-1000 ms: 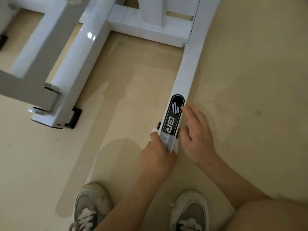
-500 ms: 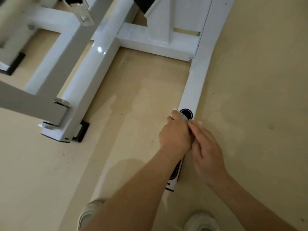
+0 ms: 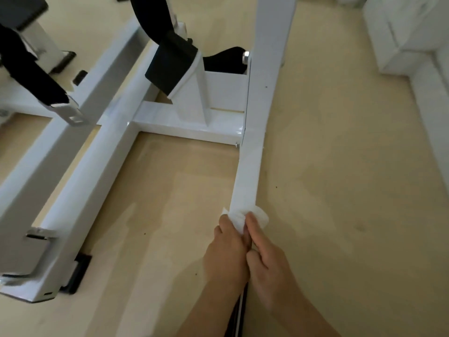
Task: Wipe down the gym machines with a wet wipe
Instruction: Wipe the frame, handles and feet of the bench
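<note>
A white gym machine frame lies low on the beige floor. Its right base bar (image 3: 252, 166) runs from the lower middle up toward the top of the view. A white wet wipe (image 3: 245, 215) is draped over this bar near its lower end. My left hand (image 3: 227, 249) grips the wipe from the left side of the bar. My right hand (image 3: 266, 256) holds the wipe from the right side, fingers pressed along the bar. Both hands sit side by side and touch each other. The bar's black label is hidden under my hands and forearms.
A cross bar (image 3: 184, 127) joins the right bar to a long centre bar (image 3: 97, 181). Black padded parts (image 3: 172, 66) rise from the frame at the top. A black rubber foot (image 3: 79, 273) sits at the lower left. White cabinets (image 3: 408, 32) stand at the right.
Both hands have slid the wipe farther up the right base bar, past the black label. The view has tilted up, showing more of the machine; my shoes are out of sight.
</note>
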A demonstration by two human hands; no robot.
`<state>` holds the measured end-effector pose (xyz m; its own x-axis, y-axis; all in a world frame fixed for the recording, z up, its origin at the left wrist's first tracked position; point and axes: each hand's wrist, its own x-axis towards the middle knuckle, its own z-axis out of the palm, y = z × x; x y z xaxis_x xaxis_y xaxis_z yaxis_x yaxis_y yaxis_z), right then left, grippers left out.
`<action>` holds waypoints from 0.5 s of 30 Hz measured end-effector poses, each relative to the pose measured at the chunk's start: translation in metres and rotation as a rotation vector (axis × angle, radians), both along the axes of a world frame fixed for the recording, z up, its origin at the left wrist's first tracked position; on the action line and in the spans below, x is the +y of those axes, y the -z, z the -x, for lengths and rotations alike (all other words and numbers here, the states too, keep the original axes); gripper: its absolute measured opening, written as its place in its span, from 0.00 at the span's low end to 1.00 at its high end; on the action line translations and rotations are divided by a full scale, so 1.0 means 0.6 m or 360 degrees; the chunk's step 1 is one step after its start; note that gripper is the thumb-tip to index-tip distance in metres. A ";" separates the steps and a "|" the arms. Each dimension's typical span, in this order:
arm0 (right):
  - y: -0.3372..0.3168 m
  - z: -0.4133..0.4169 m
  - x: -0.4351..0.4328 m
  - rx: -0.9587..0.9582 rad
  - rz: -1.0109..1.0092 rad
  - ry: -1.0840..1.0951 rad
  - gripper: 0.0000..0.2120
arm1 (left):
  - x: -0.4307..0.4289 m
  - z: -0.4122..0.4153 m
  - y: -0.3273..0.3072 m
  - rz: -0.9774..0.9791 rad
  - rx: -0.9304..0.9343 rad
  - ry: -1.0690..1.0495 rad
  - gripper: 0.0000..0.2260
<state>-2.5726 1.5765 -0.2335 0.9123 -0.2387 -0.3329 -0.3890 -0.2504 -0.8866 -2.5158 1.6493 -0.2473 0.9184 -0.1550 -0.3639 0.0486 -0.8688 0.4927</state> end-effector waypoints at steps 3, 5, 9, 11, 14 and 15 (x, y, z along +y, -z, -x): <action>-0.005 -0.061 -0.021 0.0036 0.0044 -0.0020 0.27 | -0.032 -0.075 0.010 0.0172 0.0091 -0.0026 0.24; -0.015 -0.111 -0.045 0.0054 0.0128 -0.0041 0.27 | -0.061 -0.130 0.009 0.0343 0.0128 -0.0051 0.25; -0.032 -0.205 -0.091 0.0098 0.0374 -0.0100 0.26 | -0.111 -0.204 -0.004 0.1010 0.0331 -0.0419 0.29; -0.042 -0.239 -0.100 0.0122 0.0564 -0.0234 0.25 | -0.130 -0.228 -0.002 0.0921 0.0315 -0.0398 0.23; -0.058 -0.262 -0.108 0.0221 0.0869 -0.0594 0.26 | -0.139 -0.238 0.011 0.0500 0.0053 -0.0074 0.14; -0.060 -0.269 -0.114 0.0282 0.0969 -0.0695 0.27 | -0.136 -0.239 0.013 0.0456 -0.0017 0.0037 0.12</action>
